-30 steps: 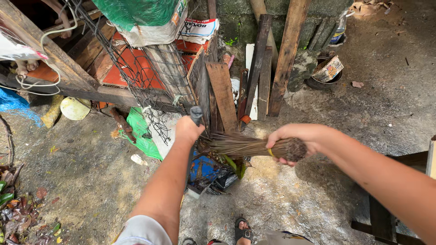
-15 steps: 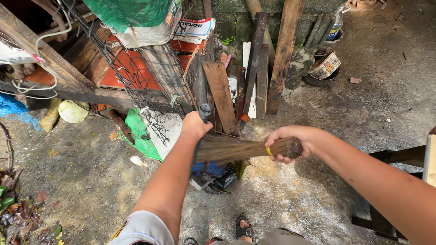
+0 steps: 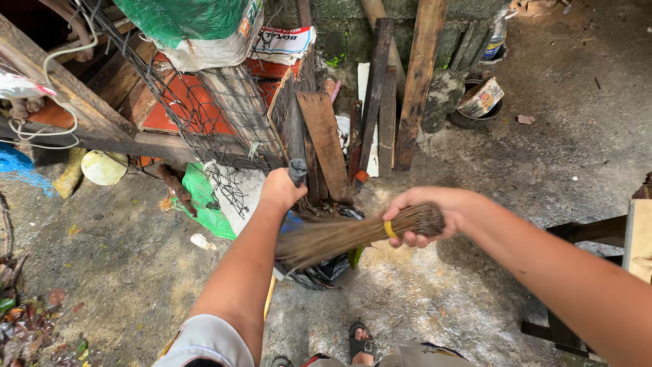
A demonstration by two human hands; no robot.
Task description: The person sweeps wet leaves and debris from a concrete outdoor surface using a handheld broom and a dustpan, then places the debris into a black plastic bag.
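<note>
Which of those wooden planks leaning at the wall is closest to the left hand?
The short, wide plank just right of the left hand; the longer, narrower planks lean farther right.

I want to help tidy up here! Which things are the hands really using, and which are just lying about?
In use:
- right hand gripping the stick broom
- left hand holding a dark handle above the black dustpan

Lying about:
- leaning wooden planks
- green sack
- pale round lid
- old tin
</note>
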